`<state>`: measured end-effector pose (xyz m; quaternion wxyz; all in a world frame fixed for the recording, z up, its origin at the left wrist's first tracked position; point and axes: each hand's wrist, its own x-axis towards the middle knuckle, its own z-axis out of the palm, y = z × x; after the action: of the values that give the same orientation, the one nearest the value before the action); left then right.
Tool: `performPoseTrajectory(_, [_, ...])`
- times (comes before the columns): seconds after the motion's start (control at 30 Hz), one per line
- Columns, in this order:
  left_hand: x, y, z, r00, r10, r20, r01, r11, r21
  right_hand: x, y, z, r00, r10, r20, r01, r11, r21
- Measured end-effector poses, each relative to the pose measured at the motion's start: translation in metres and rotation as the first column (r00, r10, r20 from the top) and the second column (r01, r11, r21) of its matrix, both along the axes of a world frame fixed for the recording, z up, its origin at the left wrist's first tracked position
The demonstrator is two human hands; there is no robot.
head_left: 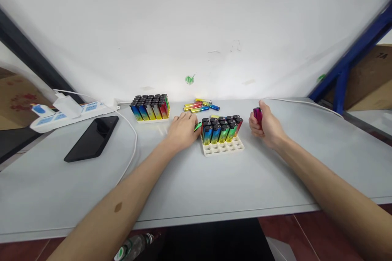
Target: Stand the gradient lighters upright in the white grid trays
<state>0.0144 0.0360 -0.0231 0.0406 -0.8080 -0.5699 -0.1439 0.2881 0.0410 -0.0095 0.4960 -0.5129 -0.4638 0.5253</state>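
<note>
My right hand [266,127], raised right of the near holder, is closed around a magenta lighter [257,115] with its thumb up at the top. Low over the table, my left hand [183,130] is curled beside that holder's left side. A bright green lighter [197,126] pokes out between this hand and the holder; most of it is hidden by the fingers. The white slotted holder [223,150] carries several upright lighters [215,132] with black tops and rainbow metallic bodies. Its front slots are bare.
A second holder of upright lighters [150,108] stands at the back left. Several loose lighters [200,106] lie near the wall. To the left are a black phone [92,138], a power strip [73,116] and a white cable [134,142]. A plastic bottle [134,246] is below the table edge.
</note>
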Motion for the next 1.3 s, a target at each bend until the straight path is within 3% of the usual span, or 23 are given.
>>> performPoseTrajectory(0.47, [0.002,-0.003,0.005,0.996,0.026,-0.091,-0.025,1.000,0.008,0.000,0.001,-0.002,1.000,0.021,0.022,-0.021,0.999,-0.032])
performPoseTrajectory(0.67, [0.001,-0.002,0.002,0.995,0.023,-0.092,-0.023,1.000,0.001,0.003,0.003,-0.005,0.998,-0.001,0.069,-0.003,0.998,0.060])
performPoseTrajectory(0.9, [-0.003,-0.002,0.001,0.996,0.020,-0.086,-0.019,1.000,0.013,0.017,0.000,0.004,0.928,0.153,0.338,-0.229,0.953,0.196])
performPoseTrajectory(1.13, [-0.003,-0.001,0.001,0.996,0.045,-0.071,-0.044,0.999,0.017,0.025,-0.005,0.013,0.923,0.260,0.284,-0.328,0.917,0.227])
performPoseTrajectory(1.3, [-0.003,-0.002,0.002,0.993,0.092,-0.069,-0.090,0.995,0.029,0.019,-0.012,0.018,0.876,0.324,0.357,-0.411,0.890,0.199])
